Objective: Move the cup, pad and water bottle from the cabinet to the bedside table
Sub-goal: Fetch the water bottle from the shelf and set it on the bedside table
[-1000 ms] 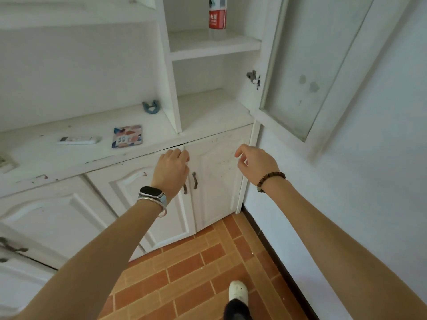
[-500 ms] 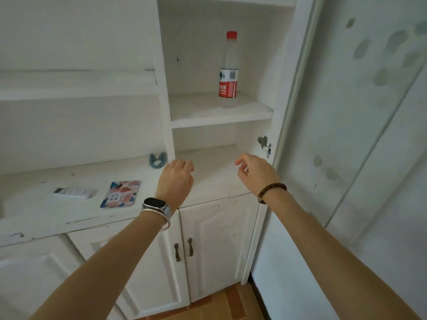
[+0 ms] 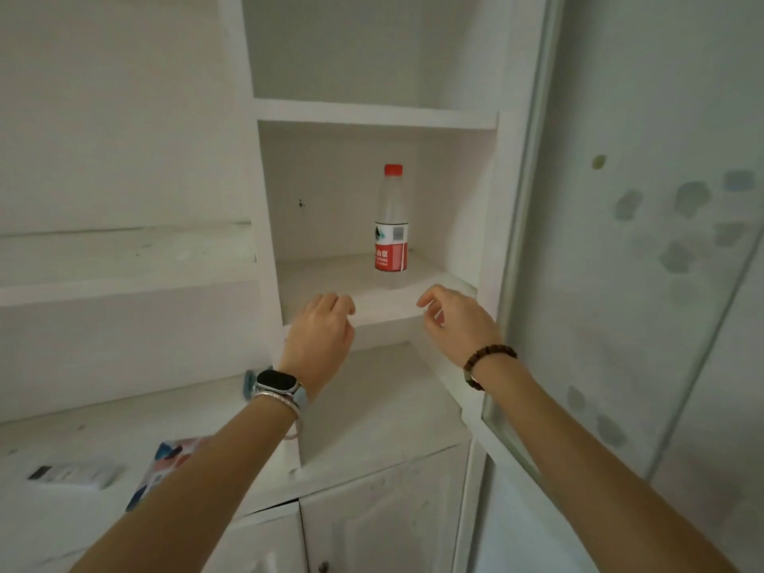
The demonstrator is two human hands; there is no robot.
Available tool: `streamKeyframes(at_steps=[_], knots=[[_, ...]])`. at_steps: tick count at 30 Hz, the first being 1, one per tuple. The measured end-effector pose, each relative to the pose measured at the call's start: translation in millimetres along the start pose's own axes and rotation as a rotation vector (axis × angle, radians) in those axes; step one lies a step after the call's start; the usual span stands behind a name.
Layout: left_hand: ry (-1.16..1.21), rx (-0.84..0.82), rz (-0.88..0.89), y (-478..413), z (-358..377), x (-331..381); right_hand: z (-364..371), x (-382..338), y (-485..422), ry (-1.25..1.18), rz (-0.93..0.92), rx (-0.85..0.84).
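there, left grip (image 3: 320,337), right grip (image 3: 459,324) loose, empty, near shelf edge (image 3: 388,312); water bottle (image 3: 391,225) behind

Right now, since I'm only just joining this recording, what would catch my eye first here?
The red-capped water bottle stands upright, alone on a cabinet shelf. Below it, the left hand and right hand reach up, empty, fingers loosely curled. A patterned pad lies on the counter, lower left.
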State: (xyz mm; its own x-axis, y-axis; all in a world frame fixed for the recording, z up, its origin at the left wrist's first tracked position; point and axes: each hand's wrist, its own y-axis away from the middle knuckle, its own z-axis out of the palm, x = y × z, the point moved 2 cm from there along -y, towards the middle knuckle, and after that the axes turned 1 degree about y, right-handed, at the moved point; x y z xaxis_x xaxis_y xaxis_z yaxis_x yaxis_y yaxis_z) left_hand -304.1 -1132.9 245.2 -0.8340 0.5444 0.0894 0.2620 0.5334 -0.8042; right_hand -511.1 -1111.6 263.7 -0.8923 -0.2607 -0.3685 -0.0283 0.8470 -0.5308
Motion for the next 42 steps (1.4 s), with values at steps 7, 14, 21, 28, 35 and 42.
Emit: streamKeyframes(at_steps=[7, 14, 21, 28, 35, 42], knots=[[-0.015, 0.017, 0.052, -55.7, 12.2, -10.2, -17.5, 0.9, -58.6, -0.046, 0.005, 0.089], [-0.126, -0.077, 0.021, -93.3, 38.4, -16.7, -17.1, 6.1, -118.1, -0.151, 0.067, 0.120], [-0.189, -0.250, -0.078, -118.2, 77.2, -18.4, 7.5, 6.3, -180.1, -0.265, 0.139, 0.033], [-0.230, -0.301, -0.080, -120.8, 99.0, -18.5, 30.2, -3.8, -217.7, -0.450, 0.151, 0.014], [-0.143, -0.315, -0.095, -118.2, 104.1, -22.3, 41.8, -5.3, -225.4, -0.430, 0.152, 0.110], [-0.026, -0.307, -0.083, -110.8, 99.5, -20.5, 33.3, -11.7, -214.6, -0.407, 0.111, 0.156]])
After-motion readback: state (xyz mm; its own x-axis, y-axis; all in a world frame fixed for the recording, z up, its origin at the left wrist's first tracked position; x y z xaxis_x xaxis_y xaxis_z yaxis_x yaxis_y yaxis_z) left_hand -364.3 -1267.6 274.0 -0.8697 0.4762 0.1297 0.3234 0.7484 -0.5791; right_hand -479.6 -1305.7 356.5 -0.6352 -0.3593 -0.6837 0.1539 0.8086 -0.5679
